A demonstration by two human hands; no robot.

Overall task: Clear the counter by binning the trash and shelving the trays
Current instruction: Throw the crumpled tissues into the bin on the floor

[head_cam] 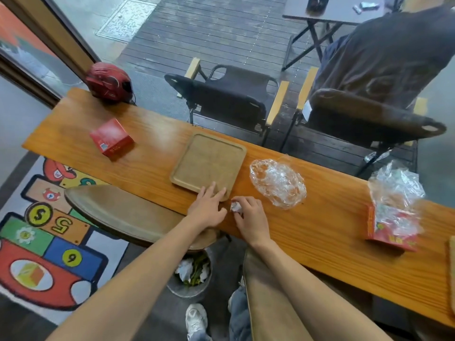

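Observation:
A rectangular wooden tray (208, 163) lies flat on the long wooden counter (307, 230). My left hand (208, 209) rests with spread fingers on the tray's near corner, holding nothing. Just right of it, my right hand (250, 220) pinches a small crumpled white paper ball (236, 207) on the counter. Crumpled clear plastic wrap (278, 183) lies to the right of the tray. A metal trash bin (190, 276) with paper and green scraps inside stands on the floor under the counter edge.
A red box (112, 139) and a red helmet (109, 82) sit on the counter's left part. A red carton with a clear plastic bag (394, 212) is at the right, and another tray's edge (451, 271) beyond it. Stools stand near me; chairs and a seated person are across.

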